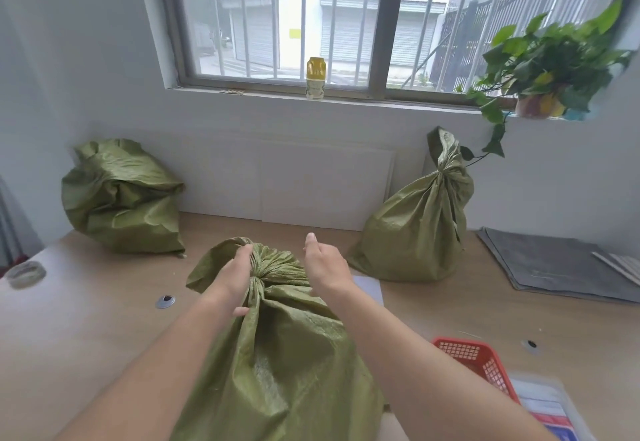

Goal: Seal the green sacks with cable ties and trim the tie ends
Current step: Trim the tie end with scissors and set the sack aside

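A green woven sack [284, 364] stands in front of me on the wooden table [97, 305]. My left hand [239, 274] grips its gathered neck, bunching the fabric tight. My right hand [323, 262] hovers just right of the neck, fingers straight, holding nothing. A second green sack [415, 229] stands at the back right with its neck cinched. A third green sack [121, 198] slumps at the back left, its top folded over loosely. No cable tie or cutter shows in view.
A red plastic basket [478, 361] sits at the near right beside a clear lidded box [550, 406]. Grey folders [554, 264] lie at the far right. A tape roll [26, 274] rests at the left edge. White boards lean against the wall.
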`<state>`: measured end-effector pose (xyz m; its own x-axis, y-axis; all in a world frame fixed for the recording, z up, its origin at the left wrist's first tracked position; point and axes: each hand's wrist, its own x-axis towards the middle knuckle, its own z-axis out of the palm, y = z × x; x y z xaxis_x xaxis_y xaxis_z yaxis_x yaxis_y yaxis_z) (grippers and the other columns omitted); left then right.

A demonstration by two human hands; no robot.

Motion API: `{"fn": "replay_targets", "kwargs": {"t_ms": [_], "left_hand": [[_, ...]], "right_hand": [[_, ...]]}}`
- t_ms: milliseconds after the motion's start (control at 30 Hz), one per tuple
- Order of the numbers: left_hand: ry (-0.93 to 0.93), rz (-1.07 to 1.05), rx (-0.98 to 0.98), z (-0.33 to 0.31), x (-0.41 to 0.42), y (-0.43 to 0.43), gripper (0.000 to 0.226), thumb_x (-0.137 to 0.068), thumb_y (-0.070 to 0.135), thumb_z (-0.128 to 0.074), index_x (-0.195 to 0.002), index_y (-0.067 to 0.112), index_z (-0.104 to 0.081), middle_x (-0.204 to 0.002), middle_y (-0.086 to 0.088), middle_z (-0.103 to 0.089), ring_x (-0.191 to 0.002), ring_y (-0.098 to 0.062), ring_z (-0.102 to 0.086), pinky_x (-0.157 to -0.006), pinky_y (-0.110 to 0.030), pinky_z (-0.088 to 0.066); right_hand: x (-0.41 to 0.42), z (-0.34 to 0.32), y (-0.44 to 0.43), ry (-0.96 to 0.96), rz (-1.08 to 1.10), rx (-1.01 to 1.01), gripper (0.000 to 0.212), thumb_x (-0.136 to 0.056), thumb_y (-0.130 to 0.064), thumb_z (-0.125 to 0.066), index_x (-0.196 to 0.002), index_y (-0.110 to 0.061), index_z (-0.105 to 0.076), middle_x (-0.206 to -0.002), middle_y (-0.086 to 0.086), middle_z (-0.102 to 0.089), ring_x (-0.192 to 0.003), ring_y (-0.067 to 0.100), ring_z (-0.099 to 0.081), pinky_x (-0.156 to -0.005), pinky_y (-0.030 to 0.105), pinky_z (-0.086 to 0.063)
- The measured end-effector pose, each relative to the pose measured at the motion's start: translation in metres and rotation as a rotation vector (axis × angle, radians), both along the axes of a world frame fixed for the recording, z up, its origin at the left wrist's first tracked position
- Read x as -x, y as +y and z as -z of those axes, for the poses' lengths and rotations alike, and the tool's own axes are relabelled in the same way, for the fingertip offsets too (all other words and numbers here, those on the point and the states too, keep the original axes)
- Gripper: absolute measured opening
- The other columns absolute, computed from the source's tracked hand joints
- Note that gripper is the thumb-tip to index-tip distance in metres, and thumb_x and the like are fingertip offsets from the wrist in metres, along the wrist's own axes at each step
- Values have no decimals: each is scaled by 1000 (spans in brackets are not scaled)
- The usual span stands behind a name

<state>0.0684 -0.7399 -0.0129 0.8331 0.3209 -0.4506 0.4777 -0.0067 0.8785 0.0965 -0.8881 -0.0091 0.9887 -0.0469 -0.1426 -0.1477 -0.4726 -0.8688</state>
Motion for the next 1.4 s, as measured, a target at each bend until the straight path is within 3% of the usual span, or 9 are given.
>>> {"fn": "replay_targets", "kwargs": {"t_ms": [167,433,533,733,867,1000,1133,1300,1400], "left_hand": [[111,22,-53,21,-14,19,60,-103,62,-33,-149,23,-40,-159,-14,-37,-97,-37,-71,-60,-31,-48],[292,92,124,50,-39,41,73,-97,70,-41,-147,15,-39,-156,-16,-41,-87,-42,-75,-51,-29,-41],[333,122,152,58,-50,47,74,-96,69,-43,-143,12,-40,-156,-12,-39,-89,-37,-72,-55,-31,-49],[357,280,216,52,-72,62,87,-83,74,-55,-142,11,-43,-148,-19,-51,-86,-36,-67,-67,-39,-59],[295,354,209,36,-91,71,88,-74,75,-61,-133,10,-54,-113,-17,-61,-71,-30,-62,-67,-39,-59],[170,320,187,11,-117,63,71,-78,70,-58,-118,11,-61,-89,-9,-58,-52,-19,-47,-65,-37,-58],[64,254,163,-18,-148,49,65,-83,70,-53,-122,18,-59,-108,-7,-60,-62,-20,-49,-75,-40,-60],[-73,218,133,-44,-203,32,52,-90,67,-48,-104,19,-65,-89,-4,-66,-68,-21,-50,-90,-44,-57],[-170,208,116,-47,-248,25,55,-89,68,-48,-117,24,-65,-110,-5,-66,-74,-22,-53,-88,-40,-55]], "right_hand": [[-9,17,10,193,-97,53,43,-105,-44,-44,-125,-12,-64,-90,-4,-60,-84,20,-66,-84,44,-64],[-22,47,27,258,-254,225,72,-86,-32,-73,-152,-22,-47,-117,-2,-69,-82,15,-73,-74,34,-64],[-25,53,33,273,-290,354,78,-78,-33,-86,-146,-19,-50,-118,0,-69,-82,18,-74,-68,33,-61],[-44,50,38,289,-193,425,18,-83,-17,-71,-96,-9,-61,-70,6,-62,-54,23,-62,-57,27,-52],[-66,28,41,254,-150,369,12,-85,-14,-63,-81,-15,-52,-71,5,-54,-53,21,-59,-45,18,-46],[-93,11,43,196,-77,202,13,-83,-15,-63,-77,-17,-51,-73,2,-51,-62,22,-55,-50,25,-52],[-121,-3,40,91,2,52,15,-82,-14,-63,-79,-23,-52,-78,-1,-55,-71,21,-58,-60,31,-58],[-166,-16,37,30,74,-130,4,-79,-20,-64,-77,-24,-63,-73,-2,-58,-72,19,-62,-79,49,-65],[-204,-21,33,7,79,-209,14,-81,-23,-63,-86,-11,-69,-77,-2,-61,-79,19,-64,-83,48,-64]]}}
